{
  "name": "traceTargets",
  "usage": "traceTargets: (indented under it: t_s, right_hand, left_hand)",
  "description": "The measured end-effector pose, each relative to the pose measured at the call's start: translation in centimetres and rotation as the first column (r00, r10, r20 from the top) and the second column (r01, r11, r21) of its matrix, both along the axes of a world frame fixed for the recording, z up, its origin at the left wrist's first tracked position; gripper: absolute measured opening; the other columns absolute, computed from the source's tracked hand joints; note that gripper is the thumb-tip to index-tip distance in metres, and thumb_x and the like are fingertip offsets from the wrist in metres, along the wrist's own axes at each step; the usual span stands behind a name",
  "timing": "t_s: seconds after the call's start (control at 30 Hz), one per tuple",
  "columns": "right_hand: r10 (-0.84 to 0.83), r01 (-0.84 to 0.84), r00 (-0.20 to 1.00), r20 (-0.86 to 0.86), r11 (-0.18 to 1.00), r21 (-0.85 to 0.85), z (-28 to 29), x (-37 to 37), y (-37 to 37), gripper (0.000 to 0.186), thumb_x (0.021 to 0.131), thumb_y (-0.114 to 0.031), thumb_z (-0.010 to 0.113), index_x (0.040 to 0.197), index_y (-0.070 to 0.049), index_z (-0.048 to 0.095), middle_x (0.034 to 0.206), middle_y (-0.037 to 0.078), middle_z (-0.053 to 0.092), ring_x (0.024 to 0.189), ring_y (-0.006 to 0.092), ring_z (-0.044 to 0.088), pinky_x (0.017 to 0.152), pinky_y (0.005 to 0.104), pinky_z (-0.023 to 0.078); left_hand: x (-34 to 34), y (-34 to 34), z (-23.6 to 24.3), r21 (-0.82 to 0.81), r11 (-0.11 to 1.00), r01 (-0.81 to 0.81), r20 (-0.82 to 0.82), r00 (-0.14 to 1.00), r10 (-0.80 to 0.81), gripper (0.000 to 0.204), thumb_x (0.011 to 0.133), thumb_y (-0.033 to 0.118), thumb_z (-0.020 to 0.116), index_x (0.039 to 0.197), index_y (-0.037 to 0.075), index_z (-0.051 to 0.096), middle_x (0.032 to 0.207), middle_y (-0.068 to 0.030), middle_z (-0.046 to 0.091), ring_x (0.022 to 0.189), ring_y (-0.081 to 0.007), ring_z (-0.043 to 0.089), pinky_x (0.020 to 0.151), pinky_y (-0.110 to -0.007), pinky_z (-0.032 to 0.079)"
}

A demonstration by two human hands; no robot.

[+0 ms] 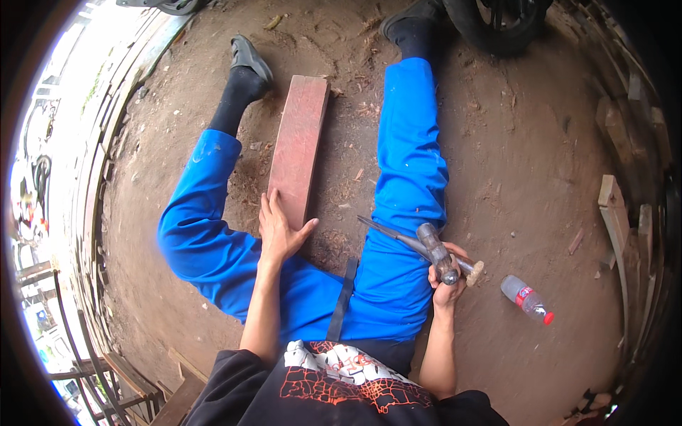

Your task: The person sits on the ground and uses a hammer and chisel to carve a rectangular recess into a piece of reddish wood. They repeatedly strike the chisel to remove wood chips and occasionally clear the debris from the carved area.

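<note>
"Between the blue trouser legs (408, 142), what lies?"
"A reddish timber beam (297, 142), left hand (281, 236) spread loosely on its near end."
"Right hand (447, 290)?"
"Clasped around a hammer (435, 248) and a chisel (399, 236)."

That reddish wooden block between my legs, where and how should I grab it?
The reddish wooden block is probably best gripped across its middle, coming from above: it lies lengthwise, and its straight long edges give opposing sides to squeeze. Your left hand rests at its near end, while your right hand holds a hammer, so the left seems handier.
</note>
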State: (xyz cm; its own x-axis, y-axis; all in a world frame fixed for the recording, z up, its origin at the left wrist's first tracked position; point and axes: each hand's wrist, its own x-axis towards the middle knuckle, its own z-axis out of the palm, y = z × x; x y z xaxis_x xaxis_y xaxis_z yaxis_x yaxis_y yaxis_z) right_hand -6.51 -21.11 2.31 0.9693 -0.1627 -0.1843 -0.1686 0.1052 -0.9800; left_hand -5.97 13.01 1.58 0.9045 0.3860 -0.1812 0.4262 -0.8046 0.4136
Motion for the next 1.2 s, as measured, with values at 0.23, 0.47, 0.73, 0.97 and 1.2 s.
traceTargets:
  t_s: [0.23, 0.47, 0.73, 0.97, 1.2]
  right_hand:
    - [0.146, -0.147, 0.988, -0.05, 0.989, -0.024, 2.2, 1.5, 1.4, 0.039, 0.089, -0.028, 0.064, 0.114, 0.001, 0.062, 0.092, 0.007, 0.064, 0.062, 0.0077, 0.054, 0.056, 0.0218, 0.045]
    - [0.171, -0.166, 0.971, -0.166, 0.985, 0.048, 1.5, 2.4, 1.2, 0.043, 0.087, -0.033, 0.065, 0.115, 0.0, 0.062, 0.086, 0.005, 0.064, 0.059, 0.0064, 0.052, 0.05, 0.0204, 0.041]
    - [0.189, -0.184, 0.958, -0.214, 0.982, 0.042, 2.0, 2.9, 1.1, 0.042, 0.087, -0.034, 0.064, 0.113, -0.002, 0.064, 0.089, 0.004, 0.064, 0.059, 0.0045, 0.052, 0.049, 0.0184, 0.041]
    - [0.157, -0.154, 0.96, -0.232, 0.988, 0.031, 1.9, 2.9, 1.1, 0.042, 0.086, -0.035, 0.065, 0.112, -0.002, 0.065, 0.089, 0.003, 0.064, 0.059, 0.0042, 0.052, 0.049, 0.0176, 0.041]
    - [0.166, -0.159, 0.962, -0.217, 0.986, 0.049, 1.9, 2.9, 1.2, 0.043, 0.085, -0.035, 0.066, 0.113, -0.002, 0.065, 0.089, 0.003, 0.064, 0.059, 0.0042, 0.052, 0.048, 0.0169, 0.042]
  left_hand:
    - [1.6, 1.0, -1.3, 0.048, 0.993, -0.112, -0.023, 0.993, 0.113, 0.106, 0.058, 0.024, 0.09, 0.143, 0.005, 0.029, 0.133, -0.0266, 0.041, 0.124, -0.0442, 0.043, 0.104, -0.05, 0.039]
    - [2.0, -1.6, 1.7, 0.227, 0.967, -0.118, 0.05, 0.993, 0.11, 0.097, 0.064, 0.023, 0.084, 0.143, 0.004, 0.032, 0.136, -0.0267, 0.04, 0.124, -0.0438, 0.042, 0.104, -0.051, 0.038]
    - [-0.8, 0.3, -2.3, -0.158, 0.963, -0.22, 0.092, 0.967, 0.236, 0.102, 0.07, 0.042, 0.085, 0.137, -0.013, 0.032, 0.127, -0.0324, 0.046, 0.116, -0.043, 0.05, 0.101, -0.047, 0.042]
    - [-0.1, -0.9, -1.9, -0.149, 0.969, -0.199, -0.073, 0.979, 0.19, 0.102, 0.06, 0.048, 0.09, 0.127, -0.014, 0.045, 0.121, -0.0322, 0.052, 0.113, -0.0417, 0.054, 0.1, -0.046, 0.045]
    - [0.3, 0.8, -3.2, -0.308, 0.905, -0.293, -0.197, 0.95, 0.24, 0.103, 0.056, 0.044, 0.093, 0.122, -0.018, 0.045, 0.117, -0.0326, 0.058, 0.108, -0.0366, 0.062, 0.094, -0.042, 0.052]
